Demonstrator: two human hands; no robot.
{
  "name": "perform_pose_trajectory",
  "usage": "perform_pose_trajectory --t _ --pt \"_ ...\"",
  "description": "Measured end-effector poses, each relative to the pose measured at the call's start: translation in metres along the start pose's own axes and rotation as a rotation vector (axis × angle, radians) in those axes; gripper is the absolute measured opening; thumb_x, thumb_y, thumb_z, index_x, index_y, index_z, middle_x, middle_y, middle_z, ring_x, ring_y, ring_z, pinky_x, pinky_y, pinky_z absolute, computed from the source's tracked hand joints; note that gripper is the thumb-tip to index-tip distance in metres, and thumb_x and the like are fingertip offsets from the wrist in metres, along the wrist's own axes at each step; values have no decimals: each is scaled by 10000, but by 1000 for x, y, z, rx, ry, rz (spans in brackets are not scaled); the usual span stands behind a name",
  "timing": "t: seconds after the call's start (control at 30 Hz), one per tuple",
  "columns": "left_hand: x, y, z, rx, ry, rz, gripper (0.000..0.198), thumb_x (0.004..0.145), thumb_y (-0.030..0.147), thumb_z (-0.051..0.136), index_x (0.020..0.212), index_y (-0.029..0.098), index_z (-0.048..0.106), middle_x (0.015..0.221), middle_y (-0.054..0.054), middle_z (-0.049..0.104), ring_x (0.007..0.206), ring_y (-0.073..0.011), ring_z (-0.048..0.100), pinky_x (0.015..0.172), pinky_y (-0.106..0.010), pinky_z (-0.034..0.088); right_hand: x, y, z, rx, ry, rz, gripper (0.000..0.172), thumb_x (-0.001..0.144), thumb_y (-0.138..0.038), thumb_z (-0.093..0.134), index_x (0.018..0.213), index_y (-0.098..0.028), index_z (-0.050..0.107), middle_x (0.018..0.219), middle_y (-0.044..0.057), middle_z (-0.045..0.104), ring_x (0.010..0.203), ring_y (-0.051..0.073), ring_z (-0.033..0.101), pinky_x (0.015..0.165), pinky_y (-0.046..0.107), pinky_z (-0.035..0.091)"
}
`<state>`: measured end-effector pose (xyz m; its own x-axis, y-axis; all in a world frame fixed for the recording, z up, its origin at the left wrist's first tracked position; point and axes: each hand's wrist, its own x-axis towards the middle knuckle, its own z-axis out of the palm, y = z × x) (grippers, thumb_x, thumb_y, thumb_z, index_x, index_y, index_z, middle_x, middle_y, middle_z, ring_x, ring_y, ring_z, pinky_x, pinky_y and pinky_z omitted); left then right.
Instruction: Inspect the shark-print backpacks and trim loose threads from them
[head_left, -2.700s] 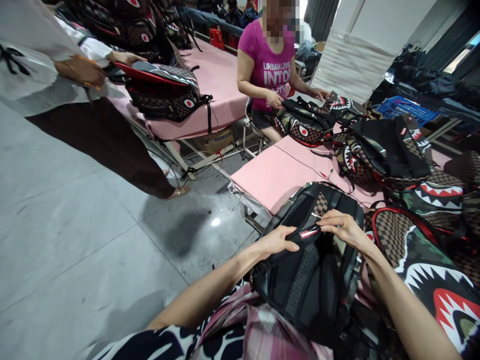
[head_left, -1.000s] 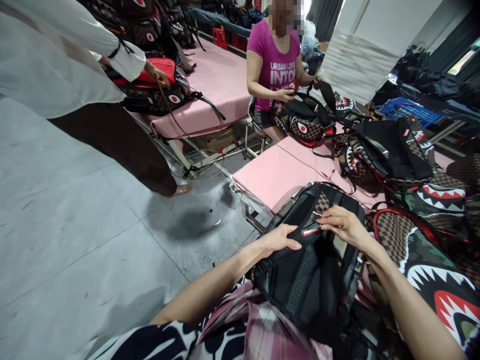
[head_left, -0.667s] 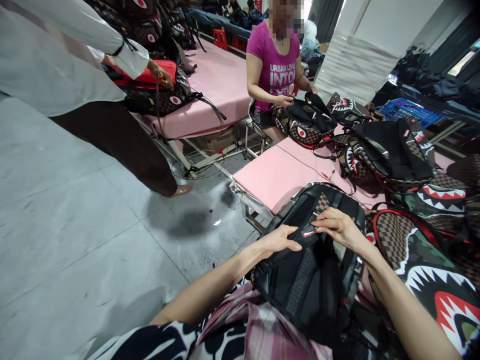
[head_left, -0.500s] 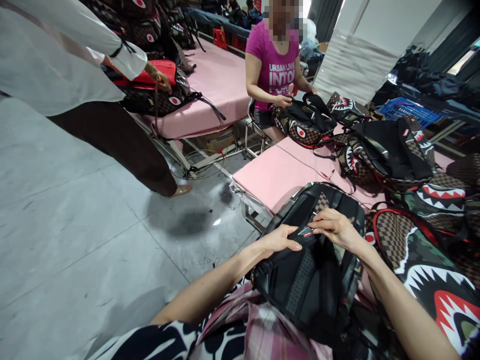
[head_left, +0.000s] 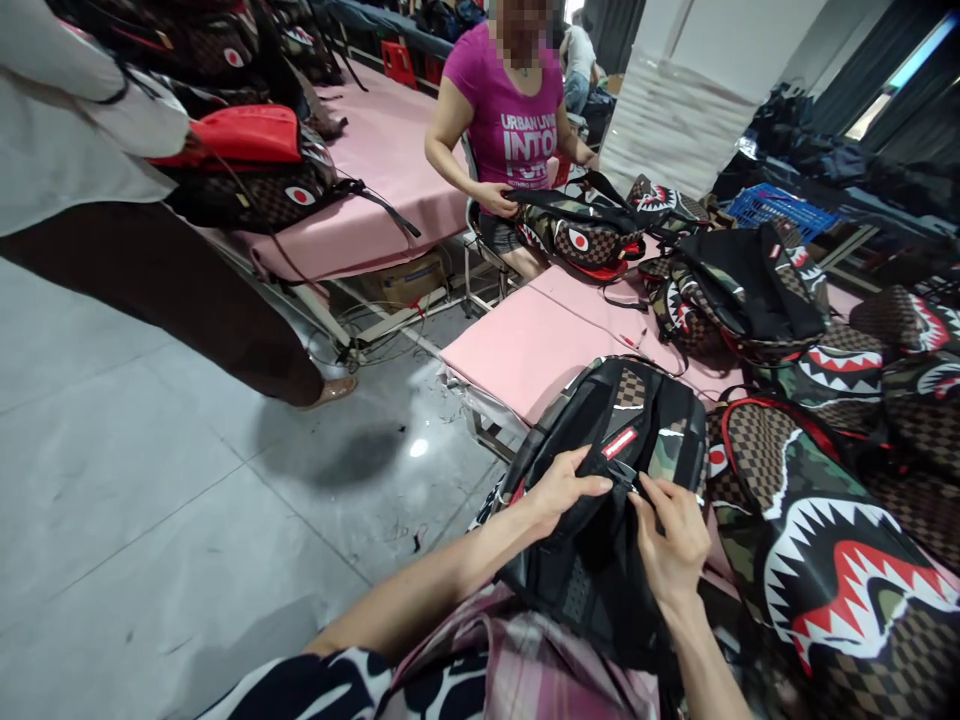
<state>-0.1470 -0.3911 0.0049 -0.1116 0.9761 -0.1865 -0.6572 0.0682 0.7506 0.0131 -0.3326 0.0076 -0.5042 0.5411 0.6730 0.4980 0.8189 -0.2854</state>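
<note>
Backpack (head_left: pixel 637 400), black with camouflage and checker panels, at lower centre of the frame, back panel up, resting on the lap and leaning onto the near edge of the pink table (head_left: pixel 525 345). Left hand (head_left: pixel 559 490) curled over a fold of the black fabric, fingers closed on it. Right hand (head_left: pixel 671 545) just beside, thumb and forefinger narrowed to a pinch on the same fold; hard to tell of any small tool in that pinch. Seems to be close work on the seam just below the red label (head_left: pixel 619 443); lettering there too small to read. Next move probably calls for a taut hold by the left hand and a fine, short pull by the right.

Shark-mouth backpack (head_left: pixel 825 560) close by at lower right, more of the same piled behind. Further up, seated person (head_left: pixel 504 120) in a magenta shirt reading "URBAN LIVI" and "INTO", hands on another bag (head_left: pixel 577 235). At upper left, standing person (head_left: pixel 67 130) bent over a red-lined bag (head_left: pixel 247 170).
</note>
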Motion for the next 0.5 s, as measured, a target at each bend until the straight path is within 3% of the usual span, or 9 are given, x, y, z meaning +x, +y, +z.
perform_pose_trajectory --t 0.33,0.4,0.5 --pt "0 -9 10 77 72 35 284 579 175 707 850 133 632 718 28 549 662 -91 432 634 -206 312 5 -9 9 -242 114 -169 257 773 -125 619 1006 -231 632 807 42 652 720 148 569 665 268 454" --pt "-1 -10 10 74 80 31 279 575 177 713 839 133 635 705 31 546 652 -88 430 623 -203 308 3 -10 10 -193 115 -118 222 784 -123 598 963 -243 653 793 33 655 714 144 573 669 270 453" --pt "-1 -12 7 30 70 -12 314 569 185 721 870 143 642 717 29 573 646 -89 455 626 -204 322 1 -7 9 74 61 150 148 819 -194 567 931 -220 660 826 40 651 763 153 594 692 281 474"
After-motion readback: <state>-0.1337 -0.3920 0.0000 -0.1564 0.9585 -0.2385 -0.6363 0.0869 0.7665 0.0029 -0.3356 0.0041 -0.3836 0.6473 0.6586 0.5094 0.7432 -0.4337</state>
